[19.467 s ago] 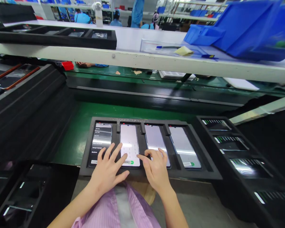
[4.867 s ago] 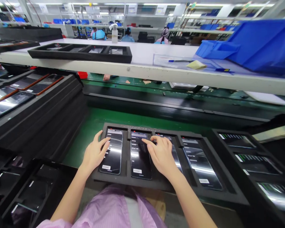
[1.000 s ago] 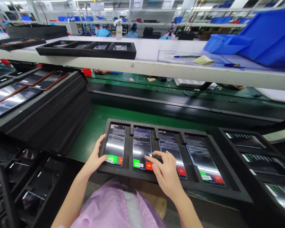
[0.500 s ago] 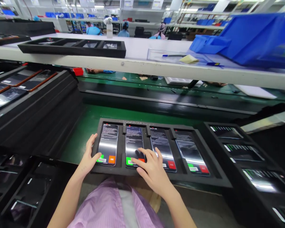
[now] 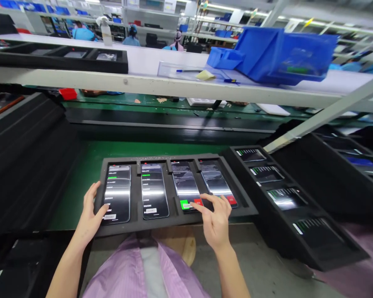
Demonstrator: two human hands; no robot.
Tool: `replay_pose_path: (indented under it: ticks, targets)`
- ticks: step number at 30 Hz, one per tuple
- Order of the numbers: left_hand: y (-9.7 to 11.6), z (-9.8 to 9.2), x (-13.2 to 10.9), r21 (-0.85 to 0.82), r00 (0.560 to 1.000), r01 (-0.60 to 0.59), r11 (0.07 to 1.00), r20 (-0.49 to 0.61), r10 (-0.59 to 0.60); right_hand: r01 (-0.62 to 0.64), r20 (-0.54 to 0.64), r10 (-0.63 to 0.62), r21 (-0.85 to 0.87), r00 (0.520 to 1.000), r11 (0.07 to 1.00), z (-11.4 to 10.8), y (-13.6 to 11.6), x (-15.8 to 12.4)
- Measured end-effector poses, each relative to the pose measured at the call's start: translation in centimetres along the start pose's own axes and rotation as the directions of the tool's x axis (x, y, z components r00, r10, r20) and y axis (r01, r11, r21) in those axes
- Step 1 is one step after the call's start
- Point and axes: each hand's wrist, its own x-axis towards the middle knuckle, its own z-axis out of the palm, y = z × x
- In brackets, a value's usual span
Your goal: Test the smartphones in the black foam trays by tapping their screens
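Observation:
A black foam tray [image 5: 136, 227] lies before me, with phones standing lit in its row of slots. The leftmost phone [image 5: 118, 194] and the second phone [image 5: 154, 192] show lists of text lines with a green line near the top. On the third phone [image 5: 185, 182] and the rightmost phone [image 5: 216, 178] there is small text, with coloured buttons at the bottom. My left hand [image 5: 90, 215] is open at the tray's left edge, its thumb over the leftmost phone's lower corner. With fingers apart, my right hand [image 5: 216, 217] reaches its index fingertip to the third phone's green button.
At right stands another black tray [image 5: 323, 252] of lit phones. Black foam trays [image 5: 40, 136] are stacked at left. Above the green bench [image 5: 90, 151] runs a white shelf [image 5: 143, 85] bearing a blue bin [image 5: 267, 54] and a black tray [image 5: 81, 62]. People sit farther back.
My right hand has moved from the second phone to the third. The two left phones have switched from text with coloured buttons to lists. The view has swung right.

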Motion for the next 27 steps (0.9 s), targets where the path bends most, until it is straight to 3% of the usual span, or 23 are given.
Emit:
replay_pose_path:
  ticks: [6, 8, 10, 13, 20, 27]
  targets:
    - [0.7, -0.1, -0.2, 0.039, 1.0, 0.019, 0.999, -0.002, -0.019, 0.07, 0.207, -0.058, -0.055, 0.977, 0.996, 0.1, 0.8, -0.2]
    - [0.5, -0.1, -0.1, 0.064, 1.0, 0.007, 0.998, -0.016, -0.006, 0.036, 0.118, -0.025, -0.088, 0.993, 0.996, 0.0, 1.4, -0.4]
    - [0.4, -0.1, 0.0, 0.096, 0.999, -0.024, 0.995, -0.025, 0.027, -0.076, -0.049, 0.069, -0.147, 0.996, 0.986, -0.3, 2.3, -0.7]
    - [0.1, -0.1, 0.1, 0.134, 0.997, -0.075, 0.988, -0.021, 0.079, -0.25, -0.215, 0.201, -0.232, 0.956, 0.94, -0.9, 3.6, -1.0]
    - [0.8, -0.3, -0.2, 0.223, 0.993, -0.121, 0.967, 0.012, 0.121, -0.37, -0.211, 0.325, -0.23, 0.922, 0.9, -1.5, 5.3, -0.3]
    - [2.6, -0.5, 0.3, 0.338, 0.988, -0.145, 0.93, 0.097, 0.119, -0.354, -0.109, 0.339, -0.172, 0.934, 0.919, -0.9, 7.6, 3.2]
